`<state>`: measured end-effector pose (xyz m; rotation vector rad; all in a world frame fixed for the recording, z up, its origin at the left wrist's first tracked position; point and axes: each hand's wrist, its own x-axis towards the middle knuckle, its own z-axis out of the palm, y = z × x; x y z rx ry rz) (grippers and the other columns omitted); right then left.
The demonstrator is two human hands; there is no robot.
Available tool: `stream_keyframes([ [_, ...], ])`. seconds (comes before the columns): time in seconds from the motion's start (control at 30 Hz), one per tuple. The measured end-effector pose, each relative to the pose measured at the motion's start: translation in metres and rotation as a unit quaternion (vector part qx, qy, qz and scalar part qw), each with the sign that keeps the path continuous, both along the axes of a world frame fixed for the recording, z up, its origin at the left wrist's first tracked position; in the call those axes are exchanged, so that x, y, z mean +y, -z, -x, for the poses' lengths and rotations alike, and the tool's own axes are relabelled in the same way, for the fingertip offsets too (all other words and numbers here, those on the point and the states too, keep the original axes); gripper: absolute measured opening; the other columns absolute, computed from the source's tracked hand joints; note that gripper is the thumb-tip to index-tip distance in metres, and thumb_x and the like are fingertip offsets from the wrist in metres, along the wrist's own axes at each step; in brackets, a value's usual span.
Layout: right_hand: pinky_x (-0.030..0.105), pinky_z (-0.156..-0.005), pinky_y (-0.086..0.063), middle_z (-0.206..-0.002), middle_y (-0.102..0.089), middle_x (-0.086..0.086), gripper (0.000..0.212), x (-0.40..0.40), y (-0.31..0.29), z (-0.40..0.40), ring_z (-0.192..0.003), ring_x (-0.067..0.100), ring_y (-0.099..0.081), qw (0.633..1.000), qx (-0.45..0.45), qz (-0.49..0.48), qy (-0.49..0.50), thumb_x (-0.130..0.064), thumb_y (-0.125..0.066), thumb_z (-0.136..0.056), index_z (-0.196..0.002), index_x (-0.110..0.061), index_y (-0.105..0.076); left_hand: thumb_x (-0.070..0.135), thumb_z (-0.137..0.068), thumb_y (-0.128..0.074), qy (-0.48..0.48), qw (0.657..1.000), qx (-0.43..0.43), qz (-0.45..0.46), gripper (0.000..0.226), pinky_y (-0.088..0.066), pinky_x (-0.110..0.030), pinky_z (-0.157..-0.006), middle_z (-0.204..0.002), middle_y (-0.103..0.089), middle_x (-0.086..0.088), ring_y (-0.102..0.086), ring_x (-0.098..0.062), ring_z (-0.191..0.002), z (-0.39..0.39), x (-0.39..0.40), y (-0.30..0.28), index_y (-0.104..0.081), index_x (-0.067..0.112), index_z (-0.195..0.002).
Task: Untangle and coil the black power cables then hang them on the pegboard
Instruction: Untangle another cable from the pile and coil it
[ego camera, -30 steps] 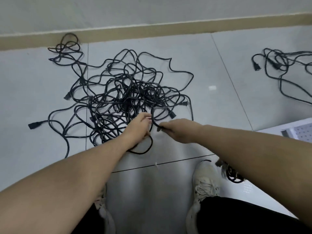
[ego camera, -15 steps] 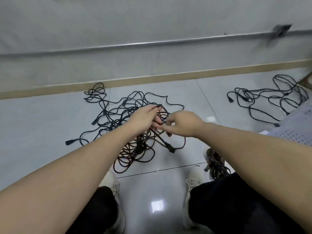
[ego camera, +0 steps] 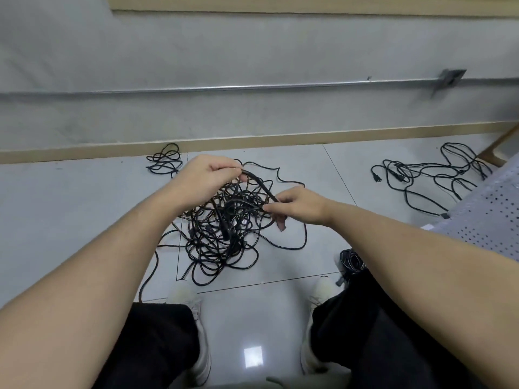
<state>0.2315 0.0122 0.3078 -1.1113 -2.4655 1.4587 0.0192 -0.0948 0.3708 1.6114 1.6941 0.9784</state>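
A big tangle of black power cables (ego camera: 224,234) lies on the grey tiled floor in front of my feet. My left hand (ego camera: 207,176) grips one end of a black cable strand (ego camera: 259,183) lifted above the tangle. My right hand (ego camera: 297,206) pinches the same strand lower down, to the right of the tangle. The strand arcs between both hands, and more cable hangs down from them into the pile. A white perforated pegboard (ego camera: 488,217) shows at the right edge.
A second loose bunch of black cables (ego camera: 429,178) lies at the right near the pegboard. A small bundle (ego camera: 165,161) sits by the skirting board at the back. A coiled cable (ego camera: 351,261) rests beside my right shoe. The wall carries a metal conduit (ego camera: 252,87).
Both hands have lifted off the floor with a cable strand and moved apart, left hand higher. The view has tilted up, showing more wall.
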Motion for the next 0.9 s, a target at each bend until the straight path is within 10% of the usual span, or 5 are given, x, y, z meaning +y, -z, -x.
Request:
stream_keyframes([
  [0.2,0.042,-0.076,-0.037,-0.067,-0.062,0.004,0.038,0.019,-0.004,0.009,-0.072,0.023,-0.052,0.992,0.096,0.039,0.075,-0.061,-0.075,-0.074,-0.072,-0.023,-0.073,0.052,-0.072,-0.06,0.008,0.987,0.057,0.147,0.031,-0.04,-0.043,-0.067,-0.06,-0.055,0.007,-0.048,-0.02,-0.061,0.061,-0.003,0.001,-0.064,0.023,-0.082],
  [0.47,0.016,-0.048,-0.028,-0.05,-0.044,-0.016,0.027,0.008,-0.013,0.056,-0.047,0.004,-0.035,0.991,0.126,-0.021,0.031,-0.035,-0.069,-0.096,-0.076,-0.017,-0.067,0.048,-0.095,-0.065,0.075,0.982,0.09,0.15,0.022,-0.043,-0.022,-0.061,-0.071,-0.061,0.016,-0.053,-0.005,-0.056,0.049,0.017,0.024,-0.067,0.037,-0.114],
  [0.67,0.021,-0.069,-0.042,-0.071,-0.069,-0.002,0.047,0.017,-0.012,0.05,-0.071,0.01,-0.059,0.999,0.04,0.018,-0.031,-0.063,-0.068,-0.087,-0.065,-0.021,-0.063,0.04,-0.1,-0.06,0.062,0.988,0.131,0.058,0.025,-0.034,-0.018,-0.056,-0.057,-0.048,0.019,-0.041,-0.001,-0.053,0.048,0.027,0.012,-0.064,0.021,-0.084],
  [0.9,0.036,-0.068,-0.043,-0.077,-0.073,0.0,0.035,0.039,0.012,0.029,-0.074,0.021,-0.053,0.999,-0.029,-0.032,0.01,-0.04,-0.067,-0.097,-0.084,-0.007,-0.068,0.06,-0.085,-0.066,0.011,0.983,0.114,0.144,0.042,-0.043,-0.04,-0.063,-0.064,-0.061,0.006,-0.051,-0.019,-0.06,0.084,0.019,0.017,-0.061,0.02,-0.074],
])
